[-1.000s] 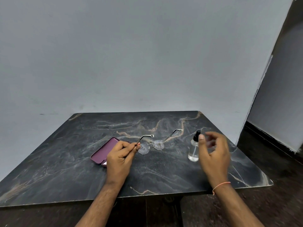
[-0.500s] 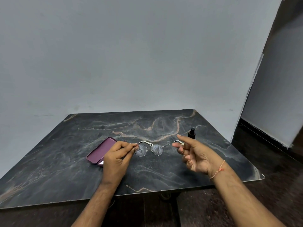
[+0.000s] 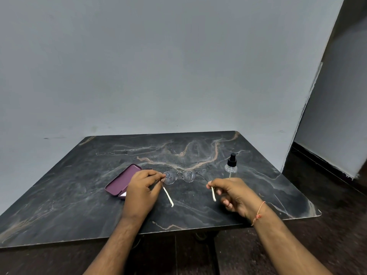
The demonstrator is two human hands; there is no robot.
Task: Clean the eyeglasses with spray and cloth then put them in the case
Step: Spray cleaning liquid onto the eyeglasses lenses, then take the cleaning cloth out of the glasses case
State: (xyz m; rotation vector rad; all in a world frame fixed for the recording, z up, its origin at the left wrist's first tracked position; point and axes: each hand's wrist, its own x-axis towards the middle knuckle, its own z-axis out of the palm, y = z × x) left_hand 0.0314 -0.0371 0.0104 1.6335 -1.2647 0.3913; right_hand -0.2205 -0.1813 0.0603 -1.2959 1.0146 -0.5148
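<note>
In the head view, one pair of eyeglasses (image 3: 179, 176) is held just above the dark marbled desk (image 3: 79, 195), lenses away from the wearer and both temple arms open toward the body. The left hand (image 3: 142, 192) is pinched shut on the frame at the left lens hinge, and the right hand (image 3: 232, 193) is pinched shut on the right temple arm near its pale tip. This two-point hold is judged to keep the frame level and the lens faces clear of fingers, since both lenses appear speckled with droplets and seem ready for wiping.

One spray bottle (image 3: 231, 165) with a black nozzle stands upright on the desk, just beyond the right hand and untouched, probably set aside within easy reach. One purple case (image 3: 123, 180) lies open just left of the left hand, partly hidden by it, with something pale showing inside; whether that is the cloth cannot be told. No cloth is otherwise seen. Two hands, two lenses and two temple arms are counted.
</note>
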